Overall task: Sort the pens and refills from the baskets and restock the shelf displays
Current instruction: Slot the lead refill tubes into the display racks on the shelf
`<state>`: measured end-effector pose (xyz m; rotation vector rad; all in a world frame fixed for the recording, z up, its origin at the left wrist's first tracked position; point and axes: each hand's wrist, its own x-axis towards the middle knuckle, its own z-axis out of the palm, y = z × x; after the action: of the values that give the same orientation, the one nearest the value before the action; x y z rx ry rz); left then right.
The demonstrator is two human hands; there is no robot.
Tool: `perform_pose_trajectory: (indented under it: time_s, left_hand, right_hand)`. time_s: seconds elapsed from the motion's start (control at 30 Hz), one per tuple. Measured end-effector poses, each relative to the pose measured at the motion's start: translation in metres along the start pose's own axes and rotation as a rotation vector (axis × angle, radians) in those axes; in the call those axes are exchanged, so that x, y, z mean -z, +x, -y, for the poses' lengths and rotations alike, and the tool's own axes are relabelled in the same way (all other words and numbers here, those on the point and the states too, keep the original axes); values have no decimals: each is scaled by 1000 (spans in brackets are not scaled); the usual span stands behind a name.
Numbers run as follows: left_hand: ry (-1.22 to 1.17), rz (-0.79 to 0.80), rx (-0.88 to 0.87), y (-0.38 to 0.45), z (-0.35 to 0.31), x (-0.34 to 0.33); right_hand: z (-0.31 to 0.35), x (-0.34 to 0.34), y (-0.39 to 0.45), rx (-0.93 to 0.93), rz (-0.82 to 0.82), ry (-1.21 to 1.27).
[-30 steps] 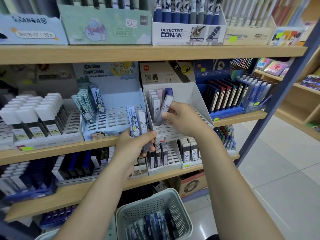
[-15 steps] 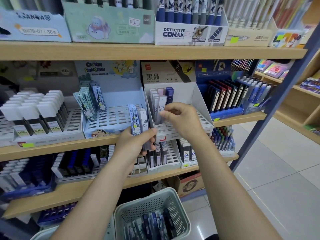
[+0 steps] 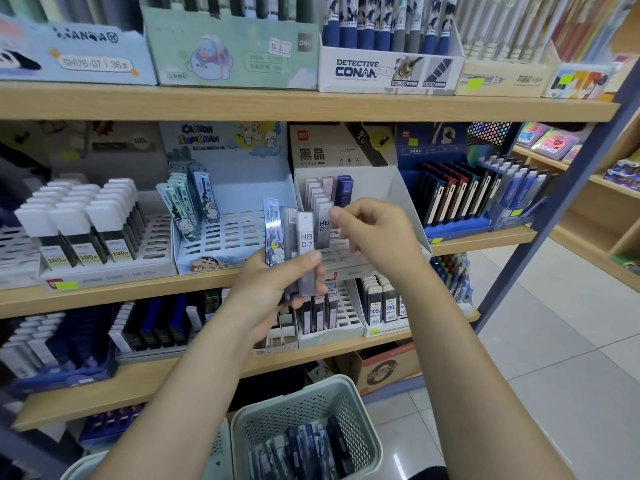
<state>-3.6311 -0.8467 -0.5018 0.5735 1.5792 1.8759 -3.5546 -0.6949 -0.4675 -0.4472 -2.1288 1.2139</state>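
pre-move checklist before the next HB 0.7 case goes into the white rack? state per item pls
1. Left hand grips the fanned stack, front HB 0.7 lead case facing out: ok.
2. Right hand holds nothing, its fingertips next to that case's top: ok.
3. White rack has bare slots to the right of its filled row: ok.
4. Front case's label matches the HB 0.7 case at the front of that row: ok.
5. Cartoon-print case at the left of the stack belongs in the Crayon Shinchan display, not this rack: ok, keep it back.
6. Grey case between those two, label unreadable: cannot tell.
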Motion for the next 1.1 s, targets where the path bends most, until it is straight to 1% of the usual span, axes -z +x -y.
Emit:
perform_pose_trajectory:
  time_s: [0.03, 0.1, 0.17, 0.27, 0.37, 0.43, 0.53, 0.63, 0.7, 0.87, 1.0, 1.1]
  left_hand:
    - [-1, 4, -9, -1, -1, -1]
    - [31, -2, -34, -2, -2, -4]
    - [96, -25, -58, -3, -1, -6]
    - [152, -52, -80, -2, 1, -9]
    - [130, -82, -77, 0, 3, -8]
    - [121, -94, -77, 1, 5, -7]
    - [109, -83, -64, 3, 7, -4]
    - [102, -121, -55, 6, 9, -1]
    - [110, -140, -56, 8, 12, -1]
    - [139, -171, -37, 9, 15, -2]
    - [145, -171, -29, 10, 16, -3]
    - [150, -171, -25, 11, 17, -4]
  right_hand:
    - [6, 3, -4, -40, 98, 83]
    - [12, 1, -11, -83, 273, 125]
    - [8, -5, -13, -88, 308, 105]
    - [4, -9, -12, -110, 271, 114]
    - [1, -7, -11, -153, 223, 151]
    - [-1, -6, -10, -149, 196, 176]
    - [-4, -2, -8, -143, 125, 301]
    - [-6, 0, -4, -155, 43, 433]
    - [-10, -4, -2, -157, 18, 467]
    - [-16, -8, 0, -158, 7, 465]
    - [-16, -6, -1, -151, 24, 414]
    - [-16, -8, -1, -143, 7, 344]
